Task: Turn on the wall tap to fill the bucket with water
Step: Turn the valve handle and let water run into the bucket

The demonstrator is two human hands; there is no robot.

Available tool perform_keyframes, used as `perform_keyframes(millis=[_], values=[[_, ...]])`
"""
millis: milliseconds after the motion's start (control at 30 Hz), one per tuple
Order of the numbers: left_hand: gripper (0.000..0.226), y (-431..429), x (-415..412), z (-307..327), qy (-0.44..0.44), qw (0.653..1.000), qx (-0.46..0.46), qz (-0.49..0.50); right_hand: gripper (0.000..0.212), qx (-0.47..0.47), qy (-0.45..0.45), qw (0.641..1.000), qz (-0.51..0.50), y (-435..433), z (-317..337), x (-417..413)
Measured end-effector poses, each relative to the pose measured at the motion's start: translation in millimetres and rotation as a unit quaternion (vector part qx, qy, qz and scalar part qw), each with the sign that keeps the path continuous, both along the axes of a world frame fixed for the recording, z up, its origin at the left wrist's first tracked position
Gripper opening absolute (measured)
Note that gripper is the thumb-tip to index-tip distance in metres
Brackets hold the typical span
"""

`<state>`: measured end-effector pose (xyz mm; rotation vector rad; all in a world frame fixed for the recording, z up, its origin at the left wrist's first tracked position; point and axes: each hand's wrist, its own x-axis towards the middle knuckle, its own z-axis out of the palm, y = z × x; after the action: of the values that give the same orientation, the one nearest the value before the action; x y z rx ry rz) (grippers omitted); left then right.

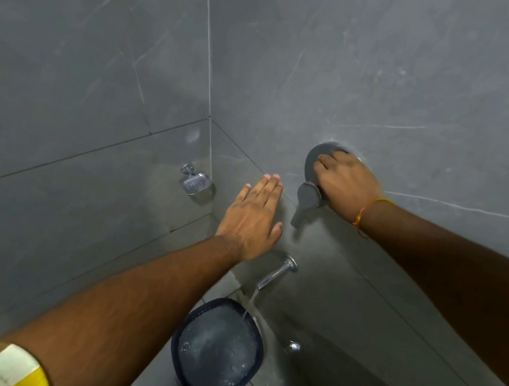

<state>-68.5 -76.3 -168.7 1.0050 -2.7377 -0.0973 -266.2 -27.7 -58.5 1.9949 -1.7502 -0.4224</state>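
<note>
head view looks steeply down into the corner of a grey-tiled bathroom. the right hand [346, 183] reaches to the wall on the right and lies over the round tap plate [315, 159], fingers curled around the mixer body; it is grasping the fitting just above the lever handle [306, 202], which hangs downward from the fitting. an orange thread [367, 212] circles that wrist. the left hand [253, 220] is spread flat with fingers straight and together, holding nothing; its fingertips look to rest on the same wall just left of the lever, though actual contact is hard to judge from this angle.

below the lever, a chrome spout [276, 273] sticks out from the wall and angles downward. a thin stream of water [250, 304] falls from its tip into the bucket [175, 342], a dark blue one with a squarish rim, standing on the floor directly under the spout and close against the wall. the bucket already holds a good deal of water, its surface churned and bubbly where the stream lands near the far right edge.

on the left wall near the corner, a chrome soap dish [196, 182] is mounted, well apart from both hands. a small chrome fitting [293, 346] shows low on the right wall just right of the bucket. a pale and yellow sleeve [1, 366] covers the left upper arm at the near left edge.
</note>
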Motion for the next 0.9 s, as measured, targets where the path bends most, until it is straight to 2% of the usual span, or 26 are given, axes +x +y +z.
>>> perform_keyframes(millis=[300, 400, 600, 733, 900], values=[[0.083, -9.3, 13.4, -6.8, -0.01, 1.0, -0.006, 0.0, 0.029, 0.035, 0.136, 0.99, 0.033, -6.7, 11.6, 1.7], [0.082, -10.0, 18.4, -10.7, -0.016, 1.0, -0.009, 0.004, 0.028, 0.051, 0.136, 0.989, 0.034, -9.3, 11.7, 0.1], [0.082, -9.7, 20.8, -15.9, -0.035, 0.999, -0.018, 0.0, 0.025, 0.026, 0.148, 0.987, 0.063, -7.0, 13.0, -6.5], [0.082, -8.3, 20.4, -15.4, -0.037, 0.999, -0.025, -0.005, 0.031, -0.005, 0.142, 0.986, 0.092, -9.4, 6.6, -11.5], [0.083, -5.2, 19.7, -12.4, -0.04, 0.999, -0.028, -0.009, 0.058, -0.043, 0.158, 0.98, 0.117, -7.1, 6.6, -19.0]])
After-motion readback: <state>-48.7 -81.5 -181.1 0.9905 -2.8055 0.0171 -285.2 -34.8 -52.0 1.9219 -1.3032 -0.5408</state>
